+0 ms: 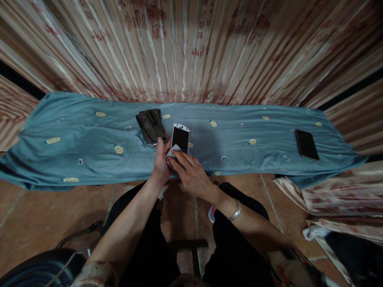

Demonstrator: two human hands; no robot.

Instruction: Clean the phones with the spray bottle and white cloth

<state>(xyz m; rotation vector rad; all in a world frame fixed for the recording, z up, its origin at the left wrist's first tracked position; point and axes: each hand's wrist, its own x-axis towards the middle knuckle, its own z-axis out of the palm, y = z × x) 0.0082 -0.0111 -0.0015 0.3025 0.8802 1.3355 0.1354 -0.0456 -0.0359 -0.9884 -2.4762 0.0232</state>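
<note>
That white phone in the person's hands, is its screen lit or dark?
Dark. The white phone, held by the left hand, shows a plain black screen, while the right hand presses a white cloth on its lower end.

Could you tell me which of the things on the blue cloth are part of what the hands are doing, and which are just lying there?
In hand:
- white phone, held by the left hand
- small white cloth, pressed on the phone's screen by the right hand

Lying about:
- stack of dark phones just left of the white phone
- single dark phone far to the right
- blue cloth under everything
</note>
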